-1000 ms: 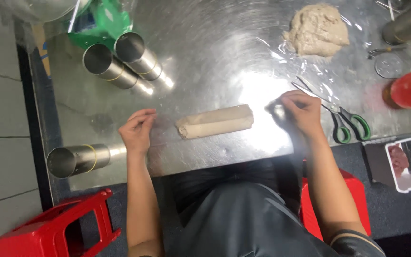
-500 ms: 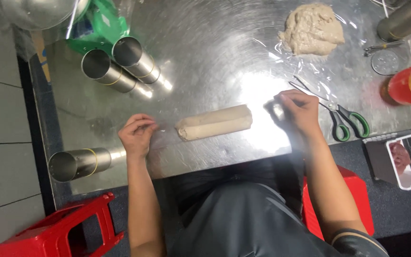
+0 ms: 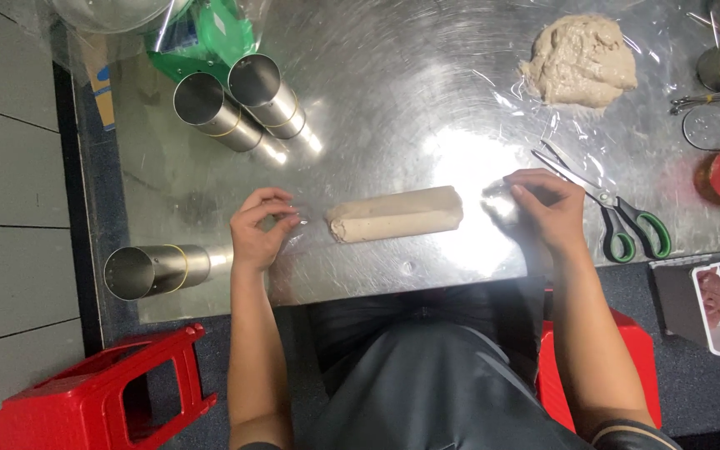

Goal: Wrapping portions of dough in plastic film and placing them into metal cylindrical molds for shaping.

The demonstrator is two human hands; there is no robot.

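Nearest the person, a red stool (image 3: 102, 400) stands on the floor by the left arm. On the steel bench (image 3: 377, 108), a pale log of dough (image 3: 395, 214) lies crosswise between the two hands, wrapped in clear film. The left hand (image 3: 260, 229) sits just beside the log's left end, fingers pinched on the film there. The right hand (image 3: 547, 204) is near the right end, fingers curled and pinching film too. A metal tube (image 3: 156, 269) lies left of the left hand, and green-handled scissors (image 3: 618, 218) lie just right of the right hand. Farther back, two more metal tubes (image 3: 239, 104) lie side by side, and a lump of paste (image 3: 581, 62) rests on film.
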